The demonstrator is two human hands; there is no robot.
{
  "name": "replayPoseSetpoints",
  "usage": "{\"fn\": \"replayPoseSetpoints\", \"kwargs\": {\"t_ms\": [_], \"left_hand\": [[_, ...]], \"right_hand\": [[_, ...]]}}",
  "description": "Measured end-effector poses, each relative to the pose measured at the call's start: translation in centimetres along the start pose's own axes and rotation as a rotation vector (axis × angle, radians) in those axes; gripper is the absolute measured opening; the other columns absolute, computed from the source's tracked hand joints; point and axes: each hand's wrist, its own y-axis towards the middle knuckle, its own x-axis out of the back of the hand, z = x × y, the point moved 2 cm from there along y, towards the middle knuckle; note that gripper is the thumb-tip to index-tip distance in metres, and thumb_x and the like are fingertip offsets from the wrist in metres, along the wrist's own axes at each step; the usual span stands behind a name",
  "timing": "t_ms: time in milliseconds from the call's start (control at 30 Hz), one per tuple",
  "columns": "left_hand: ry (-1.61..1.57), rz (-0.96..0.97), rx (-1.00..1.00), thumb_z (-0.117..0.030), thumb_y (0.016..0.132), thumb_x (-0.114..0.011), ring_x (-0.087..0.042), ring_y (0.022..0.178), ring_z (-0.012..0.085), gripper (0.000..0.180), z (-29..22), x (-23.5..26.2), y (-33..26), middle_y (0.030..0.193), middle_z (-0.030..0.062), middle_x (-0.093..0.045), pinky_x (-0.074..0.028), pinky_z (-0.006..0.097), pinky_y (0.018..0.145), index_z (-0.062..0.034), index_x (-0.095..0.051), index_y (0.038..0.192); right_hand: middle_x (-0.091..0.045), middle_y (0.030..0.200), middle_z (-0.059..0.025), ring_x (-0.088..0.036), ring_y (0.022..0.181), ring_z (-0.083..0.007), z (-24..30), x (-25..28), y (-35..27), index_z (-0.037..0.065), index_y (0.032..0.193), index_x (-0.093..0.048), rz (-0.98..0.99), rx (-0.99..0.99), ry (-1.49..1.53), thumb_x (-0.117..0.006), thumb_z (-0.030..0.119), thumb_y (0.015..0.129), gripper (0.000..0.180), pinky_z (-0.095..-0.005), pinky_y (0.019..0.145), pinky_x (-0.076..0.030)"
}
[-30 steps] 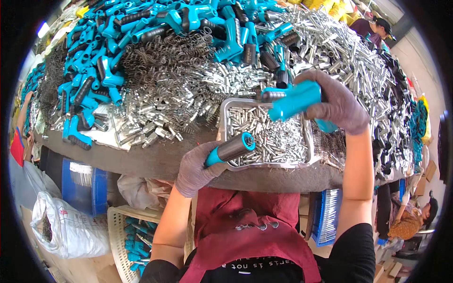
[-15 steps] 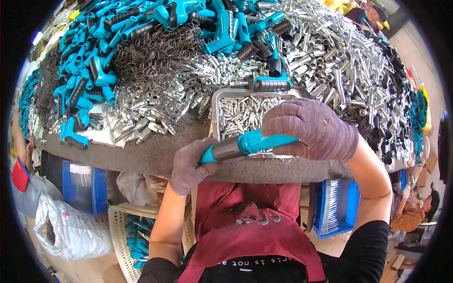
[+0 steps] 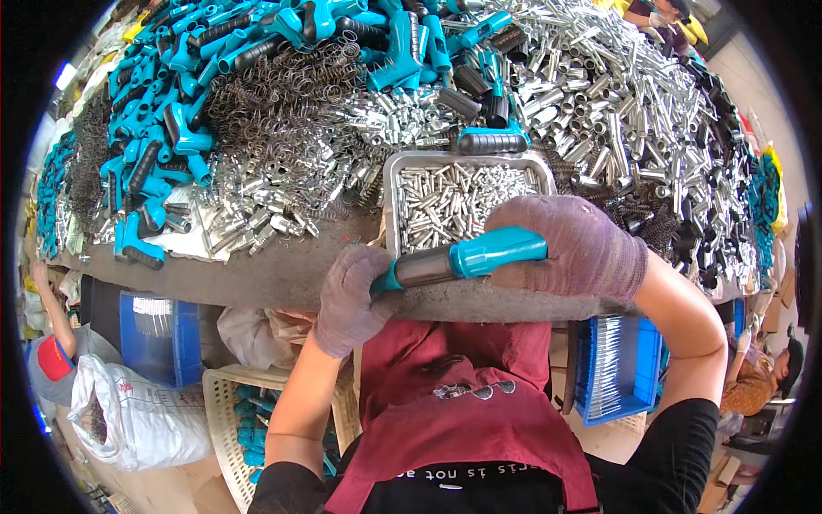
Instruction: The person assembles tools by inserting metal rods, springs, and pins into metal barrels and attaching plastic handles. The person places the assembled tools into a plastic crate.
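Held level across my front is a teal and black tool housing [image 3: 479,256], over the table's near edge. My left hand [image 3: 353,300], in a grey-purple knit glove, is closed round its left end, beside the black sleeve. The gloved right hand [image 3: 575,248] wraps the teal right end, and its fingers hide that tip. Just beyond the housing sits a metal tray [image 3: 393,199] full of small silver pins [image 3: 441,206]. A similar teal piece with a ribbed black grip [image 3: 494,141] lies behind the tray.
Teal housings [image 3: 184,128], dark springs [image 3: 282,94] and silver tubes [image 3: 591,103] heap across the table. Below its edge stand blue bins [image 3: 612,368], a cream basket [image 3: 221,411] and a white sack [image 3: 145,428]. Other people work at both sides and far right.
My right hand has slid rightward along the housing, baring more of its teal end. The left hand keeps its grip, with the housing slightly further right in view.
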Motion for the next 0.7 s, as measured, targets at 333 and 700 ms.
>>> {"fn": "replayPoseSetpoints", "kwargs": {"t_ms": [333, 700], "left_hand": [[-0.266, 0.418, 0.165, -0.026, 0.070, -0.067, -0.060, 0.079, 0.0321, 0.047, 0.9, 1.8, 1.9, 0.083, 0.0151, -0.059, -0.048, 0.038, 0.071, -0.0066, -0.054, 0.110], [-0.222, 0.519, 0.396, -0.022, 0.070, -0.071, -0.062, 0.092, 0.0320, 0.053, -3.4, -0.6, 1.2, 0.097, 0.0165, -0.062, -0.050, 0.037, 0.075, -0.0067, -0.049, 0.116]], "right_hand": [[-0.061, 0.092, -0.0151, -0.062, 0.076, -0.0336, 1.1, -0.5, -0.8, 0.005, 0.104, -0.055, 0.052, 0.069, -0.173, -0.071, 0.027, 0.073, 0.041, -0.0382, 0.064, -0.049], [-0.054, 0.122, -0.0148, -0.050, 0.113, -0.0212, 0.5, 2.2, -1.5, -0.004, 0.121, -0.050, -0.159, -0.195, 0.579, -0.048, 0.030, 0.092, 0.045, -0.0327, 0.099, -0.034]]}}
